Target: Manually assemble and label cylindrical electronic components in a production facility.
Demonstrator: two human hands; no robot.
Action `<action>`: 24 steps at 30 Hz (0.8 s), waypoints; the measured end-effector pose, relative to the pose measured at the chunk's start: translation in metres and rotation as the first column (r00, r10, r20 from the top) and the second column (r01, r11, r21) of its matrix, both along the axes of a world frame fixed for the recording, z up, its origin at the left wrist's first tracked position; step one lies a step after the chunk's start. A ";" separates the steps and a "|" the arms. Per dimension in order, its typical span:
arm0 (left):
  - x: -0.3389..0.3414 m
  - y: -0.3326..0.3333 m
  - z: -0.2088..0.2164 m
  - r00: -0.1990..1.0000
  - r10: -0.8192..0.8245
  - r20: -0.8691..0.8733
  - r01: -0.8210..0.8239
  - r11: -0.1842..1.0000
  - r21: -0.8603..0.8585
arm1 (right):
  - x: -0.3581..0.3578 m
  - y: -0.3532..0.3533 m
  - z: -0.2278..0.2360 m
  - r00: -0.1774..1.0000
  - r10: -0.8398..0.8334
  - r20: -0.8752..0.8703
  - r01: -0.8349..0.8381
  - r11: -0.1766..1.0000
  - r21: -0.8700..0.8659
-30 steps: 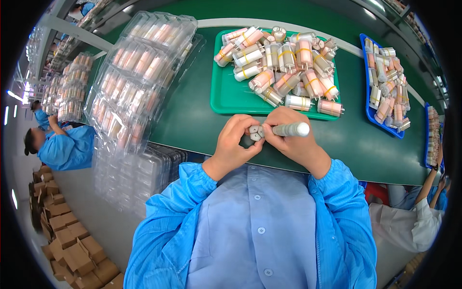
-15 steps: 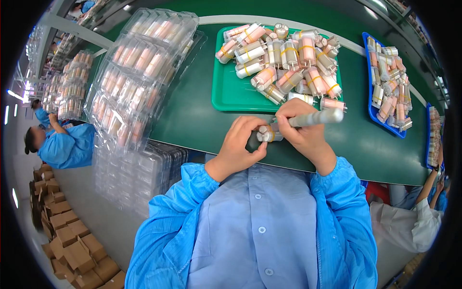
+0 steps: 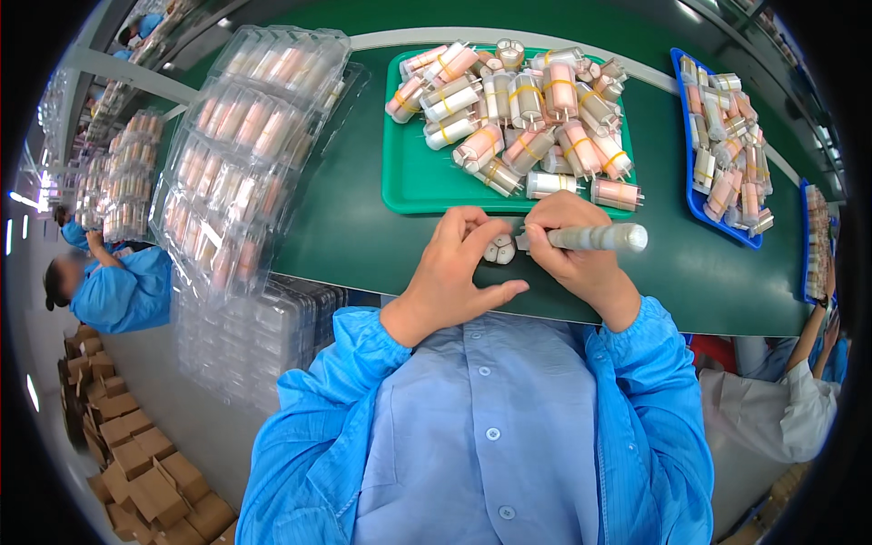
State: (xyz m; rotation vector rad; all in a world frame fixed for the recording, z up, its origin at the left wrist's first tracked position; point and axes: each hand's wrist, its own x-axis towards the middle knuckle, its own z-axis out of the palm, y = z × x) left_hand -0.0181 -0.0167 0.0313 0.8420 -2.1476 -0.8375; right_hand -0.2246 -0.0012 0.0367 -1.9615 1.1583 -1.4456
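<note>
The left hand (image 3: 454,277) has just changed its shape: half a second ago the thumb was bent closer in by the small bundle of tubes (image 3: 499,249), and now it is spread wide from the fingers. The index finger reaches to the left side of the bundle; whether the lower fingers support it from below, I cannot tell. The bundle shows its round end upward, while it was lying more on its side, so it seems to have been turned. It is between the two hands, just before the near edge of the green tray (image 3: 409,186), over the table (image 3: 336,213).

The right hand (image 3: 577,250) is closed around the handle of a hand tool (image 3: 595,238), whose tip points left to the bundle. The tip is just beside it, but I cannot see if they touch. For the work, I judge this as a small adjusting of the hold, with the tool kept ready. The bundles (image 3: 522,150) in the tray look unchanged.
</note>
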 end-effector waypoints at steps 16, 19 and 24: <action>-0.006 0.002 -0.023 0.992 0.045 -0.119 -0.048 0.998 -0.027 | 0.007 0.000 -0.007 0.994 -0.017 -0.105 0.014 0.999 -0.035; -0.005 0.001 -0.023 0.993 0.027 -0.117 -0.033 0.998 -0.049 | 0.011 0.005 -0.008 0.994 -0.018 -0.104 0.019 1.000 0.010; -0.002 0.003 -0.027 0.993 0.115 -0.021 -0.117 0.986 -0.122 | 0.010 0.004 -0.009 0.998 0.013 -0.061 -0.009 0.998 0.063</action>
